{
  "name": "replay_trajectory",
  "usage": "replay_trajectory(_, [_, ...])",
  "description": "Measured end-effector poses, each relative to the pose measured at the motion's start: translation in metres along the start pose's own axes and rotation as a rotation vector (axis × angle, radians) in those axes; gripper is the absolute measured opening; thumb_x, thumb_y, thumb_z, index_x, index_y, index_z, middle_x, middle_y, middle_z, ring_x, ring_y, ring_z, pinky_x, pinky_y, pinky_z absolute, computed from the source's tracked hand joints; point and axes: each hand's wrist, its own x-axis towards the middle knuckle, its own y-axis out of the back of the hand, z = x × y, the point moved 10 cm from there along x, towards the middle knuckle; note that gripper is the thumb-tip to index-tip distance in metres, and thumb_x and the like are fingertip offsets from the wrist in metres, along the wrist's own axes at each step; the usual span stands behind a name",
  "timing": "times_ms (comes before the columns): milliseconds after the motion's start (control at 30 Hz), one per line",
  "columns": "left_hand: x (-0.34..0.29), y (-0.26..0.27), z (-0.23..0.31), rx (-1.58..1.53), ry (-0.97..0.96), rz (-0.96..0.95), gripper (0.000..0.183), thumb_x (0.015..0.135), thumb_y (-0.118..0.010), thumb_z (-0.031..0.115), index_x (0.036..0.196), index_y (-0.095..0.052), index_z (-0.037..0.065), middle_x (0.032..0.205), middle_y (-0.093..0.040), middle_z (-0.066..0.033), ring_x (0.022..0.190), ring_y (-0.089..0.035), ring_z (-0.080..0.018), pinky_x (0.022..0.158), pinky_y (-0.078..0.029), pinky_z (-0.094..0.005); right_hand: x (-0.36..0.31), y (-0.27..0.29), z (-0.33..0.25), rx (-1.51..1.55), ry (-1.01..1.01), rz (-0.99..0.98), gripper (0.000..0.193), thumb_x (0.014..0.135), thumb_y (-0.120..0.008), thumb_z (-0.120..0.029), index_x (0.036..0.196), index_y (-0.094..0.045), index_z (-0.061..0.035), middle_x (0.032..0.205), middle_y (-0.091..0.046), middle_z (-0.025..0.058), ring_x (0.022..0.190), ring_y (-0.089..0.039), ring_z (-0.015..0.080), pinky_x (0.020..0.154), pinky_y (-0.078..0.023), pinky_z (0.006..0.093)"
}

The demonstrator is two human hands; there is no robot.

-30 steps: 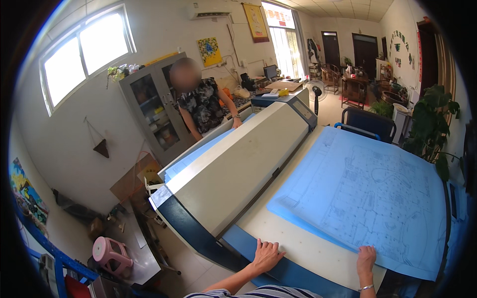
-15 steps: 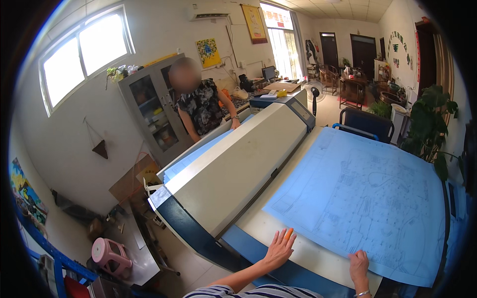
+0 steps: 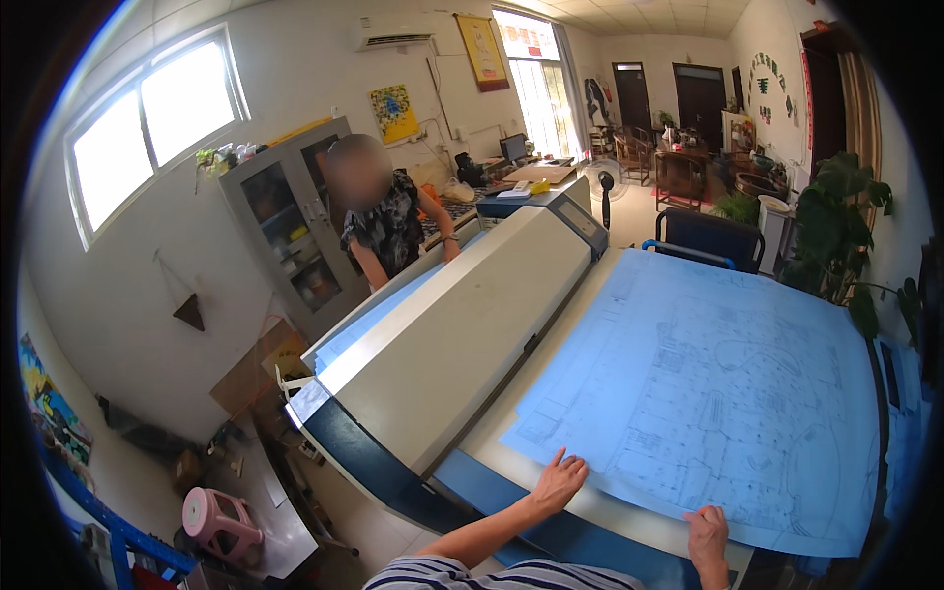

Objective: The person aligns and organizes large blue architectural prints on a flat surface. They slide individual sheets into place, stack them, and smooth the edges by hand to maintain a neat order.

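A large blueprint sheet (image 3: 728, 393), blue with fine dark line drawings, lies over the pale flat bed of a wide beige and dark-blue machine (image 3: 462, 334). My left hand (image 3: 559, 484) is at the sheet's near edge towards its left corner, fingers curled together on the margin; the fingertips' underside is hidden. Further right along that same edge, my right hand (image 3: 706, 536) pinches the paper between thumb and bent fingers. More blue paper (image 3: 379, 313) shows behind the machine's hood, by the co-worker's hands.
A co-worker (image 3: 388, 221) stands across the machine, before a grey cabinet (image 3: 285, 221). Left of the machine, a pink stool (image 3: 221, 519) sits on a metal table (image 3: 285, 526). Beyond the sheet are a dark chair (image 3: 710, 239) and a leafy plant (image 3: 831, 226).
My left hand has gone from lying spread on the pale bed to curled fingers at the sheet's edge. The sheet's left corner has come slightly nearer. My right hand keeps its pinch.
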Motion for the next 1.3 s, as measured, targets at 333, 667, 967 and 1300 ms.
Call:
replay_trajectory(333, [-0.023, -0.022, -0.013, -0.001, 0.087, -0.127, 0.025, 0.084, -0.056, 0.003, 0.109, -0.06, 0.004, 0.121, -0.067, -0.0111, 0.119, -0.061, -0.0296, 0.113, -0.036, -0.0555, -0.03, -0.013, 0.006, 0.014, -0.017, -0.18, 0.005, 0.079, -0.069, -0.009, 0.083, -0.073, -0.0094, 0.083, -0.07, 0.0084, 0.084, -0.062, 0.0339, 0.089, -0.046, 0.0497])
replay_trajectory(667, [-0.033, -0.009, -0.007, -0.175, 0.216, -0.267, 0.039, 0.088, -0.049, 0.002, 0.126, -0.06, -0.001, 0.143, -0.055, -0.0207, 0.136, -0.049, -0.0385, 0.113, -0.037, -0.0539, -0.048, 0.003, 0.034, -0.056, -0.207, -0.185, 0.021, 0.071, -0.079, -0.007, 0.091, -0.072, -0.0056, 0.104, -0.07, 0.0114, 0.098, -0.061, 0.0358, 0.087, -0.048, 0.0437])
replay_trajectory(967, [-0.036, 0.002, -0.017, -0.05, 0.216, -0.111, 0.034, 0.094, -0.056, 0.019, 0.12, -0.062, -0.002, 0.135, -0.059, -0.0223, 0.132, -0.053, -0.0375, 0.111, -0.039, -0.0528, -0.067, 0.015, 0.044, -0.118, -0.25, -0.086, 0.022, 0.072, -0.078, -0.01, 0.092, -0.071, -0.0037, 0.104, -0.07, 0.0112, 0.099, -0.062, 0.0361, 0.09, -0.047, 0.0466])
replay_trajectory(1300, [-0.042, -0.004, -0.019, -0.084, 0.254, -0.123, 0.038, 0.094, -0.064, 0.031, 0.117, -0.064, 0.0, 0.129, -0.064, -0.0183, 0.126, -0.056, -0.0369, 0.112, -0.034, -0.0592, -0.044, 0.009, 0.019, -0.182, -0.244, -0.215, 0.029, 0.086, -0.072, -0.019, 0.113, -0.069, -0.0096, 0.116, -0.071, 0.0095, 0.112, -0.063, 0.0323, 0.106, -0.04, 0.0571])
